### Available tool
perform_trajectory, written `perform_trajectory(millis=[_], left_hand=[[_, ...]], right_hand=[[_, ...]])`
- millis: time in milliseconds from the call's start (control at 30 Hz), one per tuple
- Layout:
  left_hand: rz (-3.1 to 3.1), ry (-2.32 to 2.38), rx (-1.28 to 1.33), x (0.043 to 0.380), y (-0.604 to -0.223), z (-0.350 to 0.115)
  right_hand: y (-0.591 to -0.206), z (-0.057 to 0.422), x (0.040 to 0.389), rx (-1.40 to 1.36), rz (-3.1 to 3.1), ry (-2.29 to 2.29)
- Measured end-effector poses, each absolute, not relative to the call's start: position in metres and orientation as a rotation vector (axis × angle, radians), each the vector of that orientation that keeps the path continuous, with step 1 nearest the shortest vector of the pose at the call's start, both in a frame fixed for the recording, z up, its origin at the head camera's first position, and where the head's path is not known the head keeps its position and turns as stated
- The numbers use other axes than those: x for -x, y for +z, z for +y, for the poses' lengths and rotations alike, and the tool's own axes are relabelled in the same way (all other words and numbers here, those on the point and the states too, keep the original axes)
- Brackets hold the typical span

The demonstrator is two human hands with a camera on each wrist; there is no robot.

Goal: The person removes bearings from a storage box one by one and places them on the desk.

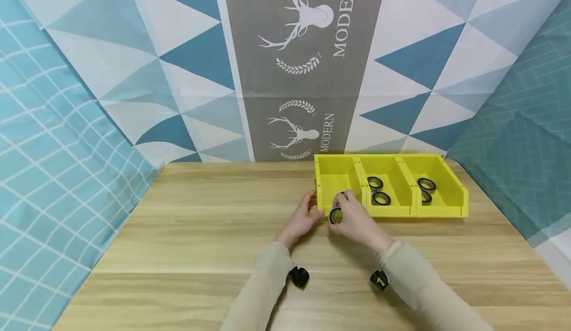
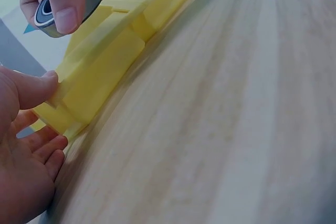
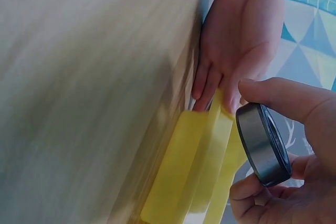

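Note:
My right hand [image 1: 357, 219] pinches a ball bearing [image 1: 332, 216], a steel ring with black seals, just over the front lip of the left yellow bin [image 1: 334, 168]. In the right wrist view the bearing [image 3: 263, 144] is tilted between thumb and fingers. At that bin's front left corner is my left hand [image 1: 303, 220]; the left wrist view shows its thumb [image 2: 37, 88] on the front rim and its fingers around the side. A small dark edge shows behind the right fingers in the head view; I cannot tell what it is.
Two bearings lie in the middle bin [image 1: 381, 198] and two more in the right bin [image 1: 427, 184]. The joined bins stand at the back right of the wooden table [image 1: 200, 232], close to a patterned wall covering [image 1: 303, 83].

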State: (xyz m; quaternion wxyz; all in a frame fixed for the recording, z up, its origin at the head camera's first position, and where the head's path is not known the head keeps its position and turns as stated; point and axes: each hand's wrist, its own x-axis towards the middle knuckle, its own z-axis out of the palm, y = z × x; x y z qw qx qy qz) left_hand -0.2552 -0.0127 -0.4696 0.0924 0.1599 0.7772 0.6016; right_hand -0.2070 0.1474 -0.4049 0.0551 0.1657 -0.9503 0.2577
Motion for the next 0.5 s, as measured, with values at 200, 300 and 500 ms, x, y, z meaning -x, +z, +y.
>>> perform_trajectory(millis=[200,300,500], left_hand=[[2.306,1.794,-0.493,0.256,-0.467,-0.013],[2.287,1.807,-0.49,0.254,-0.465,-0.013],[2.265,1.824,-0.488,0.24,-0.444,-0.016]], right_hand=[[-0.408,0.141,0.201,-0.527,-2.886,0.75],[-0.411,0.138,0.197,-0.544,-2.899,0.741],[-0.418,0.132,0.19,-0.562,-2.926,0.762]])
